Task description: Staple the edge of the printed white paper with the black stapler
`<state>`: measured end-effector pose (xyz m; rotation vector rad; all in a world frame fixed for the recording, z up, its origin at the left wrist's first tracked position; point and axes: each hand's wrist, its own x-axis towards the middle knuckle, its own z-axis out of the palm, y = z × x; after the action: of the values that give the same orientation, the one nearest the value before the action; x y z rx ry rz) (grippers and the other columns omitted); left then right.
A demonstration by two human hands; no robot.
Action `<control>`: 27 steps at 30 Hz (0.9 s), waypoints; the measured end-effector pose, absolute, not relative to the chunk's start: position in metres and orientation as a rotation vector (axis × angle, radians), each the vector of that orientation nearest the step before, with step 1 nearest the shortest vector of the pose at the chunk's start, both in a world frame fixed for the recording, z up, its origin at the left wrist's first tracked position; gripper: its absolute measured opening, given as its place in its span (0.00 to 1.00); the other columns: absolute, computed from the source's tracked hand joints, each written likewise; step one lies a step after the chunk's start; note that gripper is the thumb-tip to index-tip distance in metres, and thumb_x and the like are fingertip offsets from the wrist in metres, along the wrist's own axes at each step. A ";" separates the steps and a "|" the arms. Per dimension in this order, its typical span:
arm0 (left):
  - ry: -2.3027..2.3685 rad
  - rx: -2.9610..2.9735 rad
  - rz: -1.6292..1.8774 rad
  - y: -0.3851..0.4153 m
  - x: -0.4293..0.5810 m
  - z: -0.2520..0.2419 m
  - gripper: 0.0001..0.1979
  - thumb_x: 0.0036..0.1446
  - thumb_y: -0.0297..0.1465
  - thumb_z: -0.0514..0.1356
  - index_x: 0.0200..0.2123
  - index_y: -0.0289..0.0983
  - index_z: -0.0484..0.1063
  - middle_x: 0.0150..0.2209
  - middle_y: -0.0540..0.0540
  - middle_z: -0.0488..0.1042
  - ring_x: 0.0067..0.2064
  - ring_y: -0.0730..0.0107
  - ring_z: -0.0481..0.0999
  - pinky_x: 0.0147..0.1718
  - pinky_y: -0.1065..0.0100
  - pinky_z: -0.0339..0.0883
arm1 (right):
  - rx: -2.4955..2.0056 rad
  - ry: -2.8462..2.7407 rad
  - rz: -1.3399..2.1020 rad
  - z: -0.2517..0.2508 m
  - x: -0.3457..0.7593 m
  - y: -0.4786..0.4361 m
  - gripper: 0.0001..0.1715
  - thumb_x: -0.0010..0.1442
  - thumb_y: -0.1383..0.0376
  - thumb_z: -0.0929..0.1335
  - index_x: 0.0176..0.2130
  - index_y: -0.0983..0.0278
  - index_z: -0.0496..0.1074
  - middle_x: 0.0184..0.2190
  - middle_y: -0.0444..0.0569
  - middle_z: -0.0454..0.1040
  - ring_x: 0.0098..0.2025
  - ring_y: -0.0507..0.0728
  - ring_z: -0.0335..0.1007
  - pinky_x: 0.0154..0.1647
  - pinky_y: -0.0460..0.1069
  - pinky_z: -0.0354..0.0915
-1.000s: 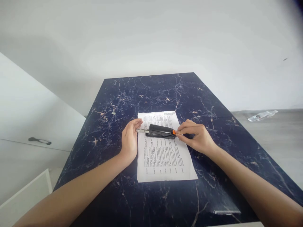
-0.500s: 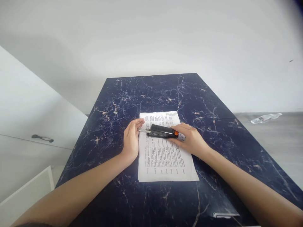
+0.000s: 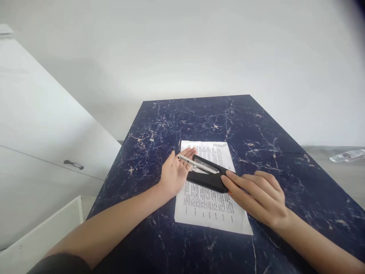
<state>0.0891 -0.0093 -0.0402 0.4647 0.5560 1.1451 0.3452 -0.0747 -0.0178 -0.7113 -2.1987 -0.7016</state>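
A black stapler (image 3: 207,176) lies slanted across a printed sheet of paper (image 3: 209,203) on the dark blue marbled table (image 3: 205,118). Its silver staple rail (image 3: 191,162) sticks out toward the upper left. My left hand (image 3: 175,173) is open at the paper's left edge, fingers stretched, with the rail's tip resting against them. My right hand (image 3: 258,196) comes in from the right, and its long fingers grip the stapler's rear end. A bit of the orange tab (image 3: 229,192) shows under them, while the thumb is hidden.
A white cabinet with a dark handle (image 3: 73,164) stands left of the table, and a white panel (image 3: 42,232) is below it. A small pale scrap (image 3: 152,140) lies on the table's left part. A clear plastic item (image 3: 346,155) lies on the grey floor at the right.
The stapler has turned from level to slanted, its rear end swung nearer to me with my right hand. My left hand has opened along the rail. The view has shifted left.
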 end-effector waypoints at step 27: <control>0.562 0.289 1.102 -0.008 0.094 -0.043 0.24 0.74 0.41 0.51 0.53 0.27 0.76 0.59 0.32 0.76 0.63 0.54 0.74 0.64 0.58 0.68 | -0.842 -2.039 -0.747 -0.022 0.341 -0.070 0.28 0.54 0.76 0.78 0.52 0.57 0.80 0.41 0.47 0.83 0.33 0.55 0.74 0.36 0.54 0.69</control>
<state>0.0935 -0.0079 -0.0426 0.2892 0.5624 1.1017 0.3412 -0.0698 -0.0224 -0.8418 -2.0394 -0.7465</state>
